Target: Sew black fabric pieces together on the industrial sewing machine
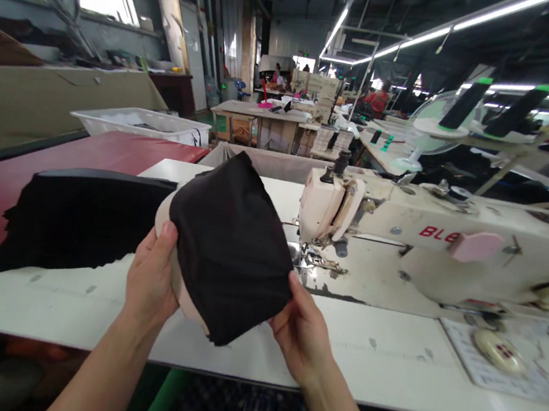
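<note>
I hold up a black fabric piece [229, 247] with a pale beige padded layer [179, 287] under it, above the white sewing table [385, 366]. My left hand [150, 277] grips its left edge, thumb on the black cloth. My right hand [301, 332] pinches its lower right corner. The cream sewing machine [430, 244] stands just to the right, its needle area [315, 258] close to the piece's right edge.
A stack of black fabric [83, 219] lies to the left on the table. Beyond it are a red surface [86, 149] and a white bin [144, 124]. A control panel [496, 353] lies at the right. Other workstations and a fan [429, 128] fill the background.
</note>
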`<state>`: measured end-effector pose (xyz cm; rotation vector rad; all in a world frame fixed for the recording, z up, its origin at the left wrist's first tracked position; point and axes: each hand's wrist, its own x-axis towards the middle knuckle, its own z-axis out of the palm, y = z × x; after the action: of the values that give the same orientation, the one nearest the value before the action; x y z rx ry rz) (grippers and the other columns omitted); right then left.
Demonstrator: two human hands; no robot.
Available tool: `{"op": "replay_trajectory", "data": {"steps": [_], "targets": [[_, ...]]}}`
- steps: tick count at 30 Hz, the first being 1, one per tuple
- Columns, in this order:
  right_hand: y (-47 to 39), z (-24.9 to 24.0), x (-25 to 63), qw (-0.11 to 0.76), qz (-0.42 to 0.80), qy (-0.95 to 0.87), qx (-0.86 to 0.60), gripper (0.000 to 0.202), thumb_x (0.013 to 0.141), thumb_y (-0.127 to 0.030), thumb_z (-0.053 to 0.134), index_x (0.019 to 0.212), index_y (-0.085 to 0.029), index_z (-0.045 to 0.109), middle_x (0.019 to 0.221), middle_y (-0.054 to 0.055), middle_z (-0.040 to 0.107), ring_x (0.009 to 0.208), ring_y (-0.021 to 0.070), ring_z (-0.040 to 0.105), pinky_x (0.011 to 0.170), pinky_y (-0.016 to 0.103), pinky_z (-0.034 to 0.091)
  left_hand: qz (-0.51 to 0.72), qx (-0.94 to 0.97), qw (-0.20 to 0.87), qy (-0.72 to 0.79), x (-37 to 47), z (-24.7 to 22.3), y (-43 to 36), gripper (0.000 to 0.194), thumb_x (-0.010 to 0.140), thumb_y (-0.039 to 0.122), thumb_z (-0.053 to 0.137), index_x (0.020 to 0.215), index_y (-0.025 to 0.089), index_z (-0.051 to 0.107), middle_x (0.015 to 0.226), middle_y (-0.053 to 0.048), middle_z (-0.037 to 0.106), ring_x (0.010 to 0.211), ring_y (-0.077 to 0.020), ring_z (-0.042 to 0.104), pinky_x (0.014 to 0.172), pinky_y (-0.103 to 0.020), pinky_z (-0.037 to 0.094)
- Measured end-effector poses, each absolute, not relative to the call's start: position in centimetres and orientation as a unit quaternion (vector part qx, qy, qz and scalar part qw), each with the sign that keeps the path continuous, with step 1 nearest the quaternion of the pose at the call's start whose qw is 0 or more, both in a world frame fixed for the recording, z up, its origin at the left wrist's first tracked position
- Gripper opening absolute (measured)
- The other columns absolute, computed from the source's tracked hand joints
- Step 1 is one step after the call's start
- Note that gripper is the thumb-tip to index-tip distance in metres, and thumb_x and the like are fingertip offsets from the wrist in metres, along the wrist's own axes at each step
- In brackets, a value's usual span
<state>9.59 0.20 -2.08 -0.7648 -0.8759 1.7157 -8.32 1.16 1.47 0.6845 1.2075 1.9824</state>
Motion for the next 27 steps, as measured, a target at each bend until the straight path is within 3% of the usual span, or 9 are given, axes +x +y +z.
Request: {"op": "replay_trajectory", "data": {"steps": [3, 4, 7, 8, 10, 15, 20, 22, 27], "targets": [[0.4, -1.3, 10.4, 0.564, 0.703, -0.316, -0.296, 0.035, 0.084, -0.050, 0.055, 0.098, -0.020, 0.066, 0.104, 0.009, 0.070, 0.088, 0.0236, 0.068, 0.077, 0.039, 0.057, 0.667, 0.281, 0.441, 0.530, -9.2, -0.5, 2.2, 0.045, 0.076, 0.038, 0.065, 0.115, 0.016, 0.059, 0.097, -0.010, 0.068, 0.086, -0.0228, 0.066, 0.076, -0.035, 0.058], [0.5, -1.0, 10.6, 0.583, 0.689, -0.313, -0.298, 0.032, 0.084, -0.047, 0.057, 0.097, -0.020, 0.067, 0.104, 0.009, 0.070, 0.091, 0.0243, 0.068, 0.080, 0.040, 0.056, 0.637, 0.313, 0.399, 0.580, -9.4, -0.9, 2.3, 0.055, 0.076, 0.036, 0.066, 0.125, 0.015, 0.053, 0.103, -0.012, 0.065, 0.091, -0.0238, 0.064, 0.079, -0.037, 0.057], [0.8, -0.1, 11.1, 0.610, 0.660, -0.316, -0.305, 0.025, 0.082, -0.041, 0.062, 0.092, -0.020, 0.070, 0.098, 0.007, 0.072, 0.094, 0.0241, 0.067, 0.088, 0.040, 0.054, 0.571, 0.479, 0.107, 0.658, -8.6, -1.0, 1.5, 0.072, 0.077, 0.033, 0.066, 0.141, 0.020, 0.036, 0.116, -0.011, 0.055, 0.101, -0.0240, 0.055, 0.087, -0.040, 0.051], [0.8, 0.2, 11.1, 0.610, 0.667, -0.309, -0.295, 0.024, 0.082, -0.041, 0.062, 0.090, -0.020, 0.071, 0.096, 0.006, 0.073, 0.093, 0.0236, 0.067, 0.089, 0.039, 0.053, 0.537, 0.559, 0.055, 0.629, -7.9, -0.7, 1.0, 0.064, 0.082, 0.034, 0.061, 0.141, 0.024, 0.037, 0.116, -0.010, 0.054, 0.100, -0.0226, 0.054, 0.088, -0.039, 0.049], [0.7, 0.8, 11.0, 0.608, 0.698, -0.285, -0.249, 0.028, 0.084, -0.046, 0.058, 0.089, -0.022, 0.072, 0.096, 0.005, 0.073, 0.092, 0.0227, 0.067, 0.090, 0.038, 0.052, 0.464, 0.710, 0.102, 0.519, -5.8, 0.1, 0.1, 0.045, 0.093, 0.030, 0.045, 0.138, 0.031, 0.044, 0.112, -0.006, 0.055, 0.097, -0.0185, 0.055, 0.086, -0.034, 0.049], [0.0, -0.4, 10.4, 0.605, 0.707, -0.290, -0.224, 0.020, 0.076, -0.034, 0.069, 0.094, -0.027, 0.073, 0.087, 0.001, 0.072, 0.073, 0.0158, 0.066, 0.072, 0.026, 0.054, 0.490, 0.716, 0.138, 0.478, -1.4, 1.0, 0.2, 0.040, 0.097, 0.024, 0.038, 0.135, 0.032, 0.048, 0.104, -0.004, 0.053, 0.096, -0.0143, 0.053, 0.084, -0.026, 0.048], [0.0, -1.8, 9.8, 0.647, 0.535, -0.431, -0.330, 0.001, 0.070, -0.021, 0.072, 0.069, -0.021, 0.071, 0.063, -0.002, 0.065, 0.057, 0.0118, 0.058, 0.054, 0.019, 0.047, 0.603, 0.625, 0.096, 0.486, -0.5, 0.0, 0.2, 0.024, 0.088, 0.020, 0.056, 0.112, 0.024, 0.057, 0.098, -0.002, 0.056, 0.088, -0.0119, 0.057, 0.077, -0.021, 0.051], [0.2, -1.7, 9.6, 0.659, 0.479, -0.474, -0.333, 0.012, 0.074, -0.024, 0.067, 0.063, -0.019, 0.069, 0.058, -0.002, 0.063, 0.055, 0.0118, 0.056, 0.052, 0.019, 0.046, 0.625, 0.609, 0.109, 0.476, -1.0, -0.3, -0.4, 0.012, 0.086, 0.020, 0.058, 0.098, 0.022, 0.057, 0.092, 0.000, 0.059, 0.085, -0.0118, 0.060, 0.074, -0.018, 0.052], [0.7, -2.6, 9.8, 0.654, 0.289, -0.577, -0.394, 0.019, 0.078, -0.033, 0.061, 0.080, -0.020, 0.073, 0.077, 0.005, 0.070, 0.068, 0.0174, 0.064, 0.060, 0.024, 0.052, 0.530, 0.682, 0.097, 0.494, -3.6, -1.3, -0.5, 0.021, 0.084, 0.040, 0.062, 0.097, 0.024, 0.067, 0.096, 0.000, 0.069, 0.087, -0.0146, 0.067, 0.076, -0.017, 0.055]]}}
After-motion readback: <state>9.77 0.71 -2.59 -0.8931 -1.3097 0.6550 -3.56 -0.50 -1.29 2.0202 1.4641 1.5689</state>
